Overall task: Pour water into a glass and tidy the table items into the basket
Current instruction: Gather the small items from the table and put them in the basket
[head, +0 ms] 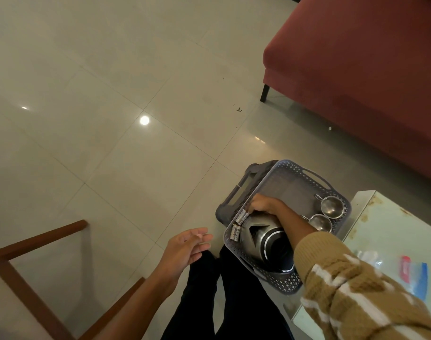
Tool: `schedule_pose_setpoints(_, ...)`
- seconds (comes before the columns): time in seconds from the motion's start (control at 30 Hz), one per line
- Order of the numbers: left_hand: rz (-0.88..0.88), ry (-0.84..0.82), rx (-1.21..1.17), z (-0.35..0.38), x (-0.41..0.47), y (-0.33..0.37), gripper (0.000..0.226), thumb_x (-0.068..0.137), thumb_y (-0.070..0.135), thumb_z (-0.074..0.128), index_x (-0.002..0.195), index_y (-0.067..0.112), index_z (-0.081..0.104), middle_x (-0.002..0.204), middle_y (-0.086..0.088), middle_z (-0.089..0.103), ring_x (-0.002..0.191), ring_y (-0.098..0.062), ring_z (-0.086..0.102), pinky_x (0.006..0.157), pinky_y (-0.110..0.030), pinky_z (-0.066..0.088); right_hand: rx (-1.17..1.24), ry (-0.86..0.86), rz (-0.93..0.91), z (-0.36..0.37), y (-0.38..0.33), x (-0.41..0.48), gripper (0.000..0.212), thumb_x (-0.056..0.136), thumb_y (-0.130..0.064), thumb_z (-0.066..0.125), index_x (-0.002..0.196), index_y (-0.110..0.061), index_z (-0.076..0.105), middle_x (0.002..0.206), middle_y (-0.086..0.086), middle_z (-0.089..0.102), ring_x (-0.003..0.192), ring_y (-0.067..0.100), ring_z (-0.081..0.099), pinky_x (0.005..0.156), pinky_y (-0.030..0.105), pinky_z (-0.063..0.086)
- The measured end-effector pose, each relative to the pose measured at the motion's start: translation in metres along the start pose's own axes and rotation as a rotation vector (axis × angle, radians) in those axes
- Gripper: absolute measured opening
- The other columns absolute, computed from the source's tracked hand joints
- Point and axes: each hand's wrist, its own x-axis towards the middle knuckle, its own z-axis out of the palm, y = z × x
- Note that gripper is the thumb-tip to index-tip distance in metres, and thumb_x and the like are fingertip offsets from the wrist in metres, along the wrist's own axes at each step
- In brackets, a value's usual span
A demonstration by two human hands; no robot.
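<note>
Basket (292,187) is the grey perforated plastic one with cut-out handles, and it sits just left of the corner of the pale table (386,224), over my knees in black trousers (234,290). I honestly can't tell whether it's resting on the table edge, on my legs, or on the darker grey plastic thing (241,187) that sticks out from under its far left side. Inside it the steel jug (261,236) is lying on its side along the near left wall, black base pointing towards me. Two small steel cups (332,206) stand upright side by side at the right wall, handles pointing left. A few batteries (242,215) are tucked against the left wall just past the jug's top, one pair further in and another pair nearer to me. My right hand (264,204) is down in the basket, lying over the top end of the jug with the fingers curled down towards the batteries. The fingertips are hidden, so I can't say if it's actually gripping the jug, the batteries, or nothing. The knitted tan and white sleeve (356,285) covers that arm up to the wrist. My left hand (185,246) is out over the floor tiles (111,94) just left of the basket, fingers loose and spread, holding nothing. There's a red and blue packet (413,271) on the table, a maroon sofa (356,69) behind it, and a wooden chair frame (25,273) down at my left.
</note>
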Motion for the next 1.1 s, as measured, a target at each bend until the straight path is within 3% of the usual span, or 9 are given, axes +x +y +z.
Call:
schedule_pose_setpoints(0.1, 0.008, 0.005, -0.004, 0.0, 0.001, 0.001, 0.025, 0.097, 0.018, 0.044, 0.112, 0.016, 0.064, 0.11, -0.003, 0.07, 0.101, -0.015, 0.066, 0.089, -0.026, 0.049, -0.017, 0.011, 0.004, 0.0, -0.002, -0.001, 0.027, 0.078, 0.006, 0.055, 0.06, -0.013, 0.049, 0.065, 0.005, 0.049, 0.058, 0.014, 0.045, 0.055, 0.027, 0.038)
schedule_pose_setpoints(0.33, 0.011, -0.001, -0.009, 0.002, 0.0, 0.004, 0.024, 0.097, 0.019, 0.046, 0.112, 0.015, 0.064, 0.109, -0.003, 0.07, 0.101, -0.016, 0.066, 0.085, -0.024, 0.049, -0.058, -0.003, 0.01, 0.0, -0.006, -0.009, 0.017, 0.081, 0.004, 0.052, 0.069, -0.008, 0.052, 0.071, 0.009, 0.049, 0.058, 0.013, 0.043, 0.054, 0.025, 0.037)
schedule_pose_setpoints(0.43, 0.019, 0.001, -0.012, 0.004, -0.002, 0.006, 0.023, 0.095, 0.02, 0.048, 0.111, 0.016, 0.064, 0.107, -0.002, 0.071, 0.1, -0.016, 0.066, 0.08, -0.022, 0.051, -0.059, 0.086, -0.017, -0.003, -0.01, -0.016, 0.032, 0.08, 0.005, 0.05, 0.055, -0.012, 0.043, 0.058, 0.004, 0.041, 0.053, 0.014, 0.036, 0.05, 0.023, 0.033)
schedule_pose_setpoints(0.5, 0.032, -0.004, -0.011, 0.006, -0.004, 0.009, 0.022, 0.095, 0.02, 0.049, 0.109, 0.016, 0.065, 0.107, -0.002, 0.071, 0.1, -0.016, 0.066, 0.077, -0.021, 0.05, -0.046, 0.167, -0.026, -0.004, -0.011, -0.024, 0.021, 0.081, 0.0, 0.052, 0.063, -0.011, 0.053, 0.064, 0.007, 0.049, 0.055, 0.016, 0.042, 0.056, 0.027, 0.039)
schedule_pose_setpoints(0.63, 0.079, -0.041, -0.024, 0.015, -0.013, 0.02, 0.019, 0.093, 0.015, 0.051, 0.106, 0.013, 0.065, 0.104, -0.004, 0.071, 0.1, -0.021, 0.065, 0.082, -0.027, 0.048, 0.16, 0.304, -0.096, -0.003, -0.014, -0.052, 0.017, 0.08, 0.001, 0.052, 0.068, 0.002, 0.064, 0.065, 0.013, 0.06, 0.064, 0.023, 0.055, 0.064, 0.033, 0.047)
schedule_pose_setpoints(0.8, 0.172, -0.089, 0.043, 0.029, -0.022, 0.03, 0.019, 0.094, 0.016, 0.049, 0.105, 0.016, 0.063, 0.104, -0.001, 0.071, 0.101, -0.019, 0.065, 0.096, -0.035, 0.045, 0.557, 0.404, -0.283, 0.017, -0.038, -0.133, 0.019, 0.09, -0.001, 0.052, 0.096, 0.014, 0.061, 0.069, 0.006, 0.06, 0.062, 0.013, 0.056, 0.054, 0.01, 0.048)
schedule_pose_setpoints(0.97, 0.245, -0.125, 0.111, 0.043, -0.038, 0.027, 0.019, 0.093, 0.017, 0.049, 0.106, 0.017, 0.063, 0.104, -0.002, 0.071, 0.101, -0.018, 0.065, 0.095, -0.034, 0.045, 0.736, 0.409, -0.463, 0.051, -0.053, -0.212, 0.019, 0.09, -0.001, 0.049, 0.082, -0.01, 0.064, 0.071, 0.003, 0.064, 0.061, 0.01, 0.058, 0.058, 0.016, 0.047)
schedule_pose_setpoints(1.1, 0.293, -0.165, 0.201, 0.047, -0.058, 0.011, 0.02, 0.093, 0.016, 0.049, 0.107, 0.015, 0.063, 0.101, -0.004, 0.071, 0.091, -0.018, 0.066, 0.087, -0.032, 0.048, 0.831, 0.457, -0.526, 0.078, -0.049, -0.257, 0.022, 0.089, -0.001, 0.049, 0.077, -0.011, 0.065, 0.06, 0.004, 0.058, 0.046, 0.007, 0.052, 0.049, 0.018, 0.042)
